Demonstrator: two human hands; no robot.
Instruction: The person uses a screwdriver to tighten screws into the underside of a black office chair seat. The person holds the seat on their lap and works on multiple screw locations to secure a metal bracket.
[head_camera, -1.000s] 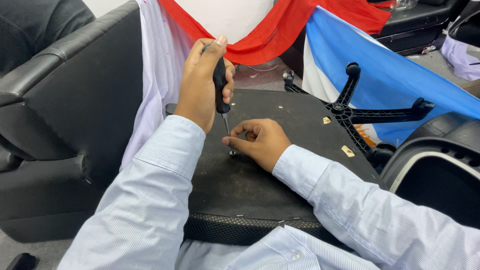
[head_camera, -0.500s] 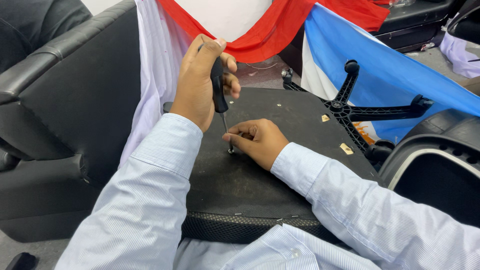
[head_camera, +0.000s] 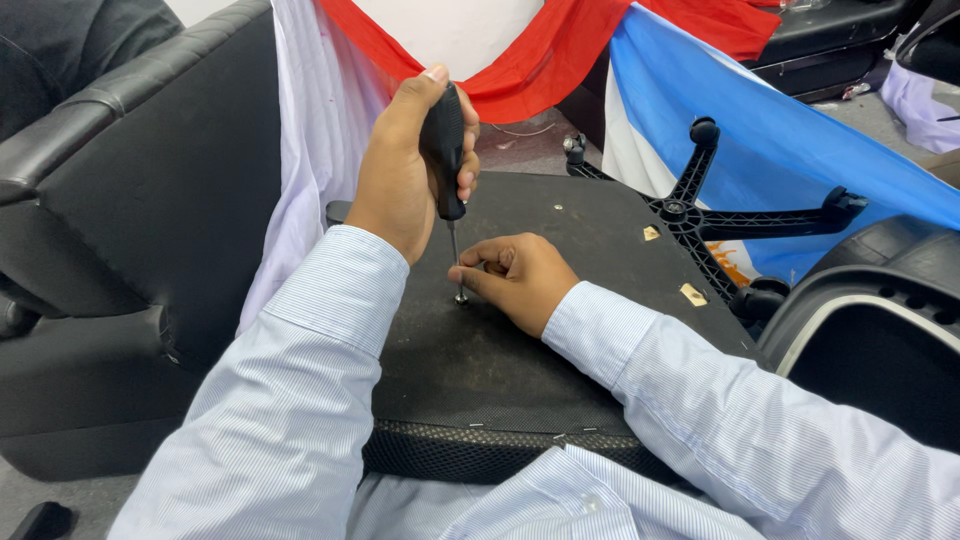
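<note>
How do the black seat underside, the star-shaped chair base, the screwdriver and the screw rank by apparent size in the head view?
1. black seat underside
2. star-shaped chair base, farther away
3. screwdriver
4. screw

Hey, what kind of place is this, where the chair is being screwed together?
Probably an office or small workshop where chairs get assembled. An upturned seat lies under the hands, a star-shaped wheel base sits behind it, more black chairs crowd the sides, and the left hand drives a screwdriver.
</note>
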